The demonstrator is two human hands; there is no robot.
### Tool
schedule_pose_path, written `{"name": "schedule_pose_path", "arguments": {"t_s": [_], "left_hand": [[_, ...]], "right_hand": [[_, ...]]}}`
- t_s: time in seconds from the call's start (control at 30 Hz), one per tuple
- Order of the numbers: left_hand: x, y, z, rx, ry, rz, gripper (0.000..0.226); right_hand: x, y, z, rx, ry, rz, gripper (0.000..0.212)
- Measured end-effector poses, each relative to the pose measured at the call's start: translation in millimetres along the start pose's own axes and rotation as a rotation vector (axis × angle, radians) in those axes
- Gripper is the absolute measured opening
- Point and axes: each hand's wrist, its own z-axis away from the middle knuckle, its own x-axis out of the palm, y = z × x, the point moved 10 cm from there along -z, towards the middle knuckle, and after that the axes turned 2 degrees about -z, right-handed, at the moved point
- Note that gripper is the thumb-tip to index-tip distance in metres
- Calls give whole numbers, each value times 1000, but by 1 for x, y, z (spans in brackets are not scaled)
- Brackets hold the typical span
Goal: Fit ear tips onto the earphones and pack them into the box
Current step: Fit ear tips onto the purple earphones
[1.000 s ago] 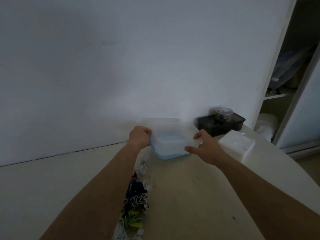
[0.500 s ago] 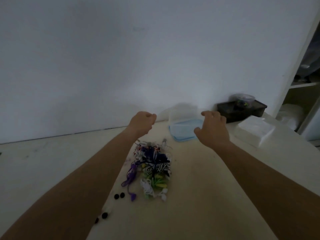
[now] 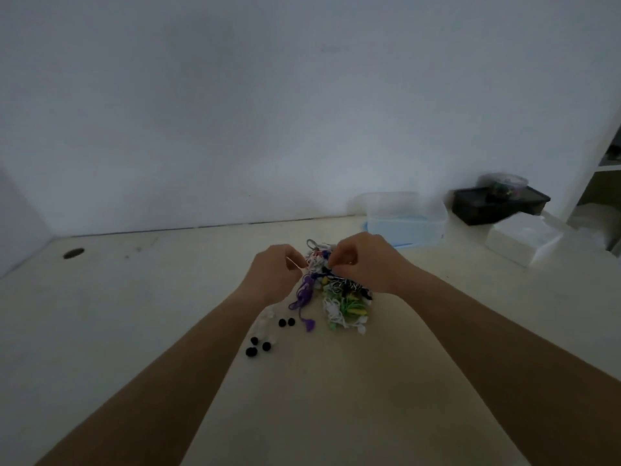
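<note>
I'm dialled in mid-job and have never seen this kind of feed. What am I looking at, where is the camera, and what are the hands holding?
No machine here: a person works with bare hands, and the one picture comes from a camera on their head, looking forward and down. Both forearms reach out over a pale table. The left hand pinches a thin white cable; the right hand grips the top of the tangle of earphones. Loose black ear tips lie beside the left forearm. Behind the tangle stands a clear plastic box, with a black tray and a white packet to its right.
</note>
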Motion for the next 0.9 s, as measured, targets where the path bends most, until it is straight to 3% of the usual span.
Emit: {"name": "schedule_pose_path", "arguments": {"t_s": [0.13, 0.27, 0.47, 0.77, 0.9], "left_hand": [[16, -27, 9, -111, -89, 20, 21], [29, -24, 7, -104, -132, -25, 40], [36, -19, -5, -90, -123, -3, 35], [0, -18, -10, -121, -69, 531, 18], [-6, -11, -13, -112, -81, 748, 14]], "right_hand": [[21, -19, -2, -36, -9, 52, 20], [26, -18, -5, 18, 69, 12, 28], [23, -11, -11, 47, 142, -53, 24], [3, 9, -18, 188, 343, -183, 15], [18, 10, -21, 282, 195, -344, 23]]}}
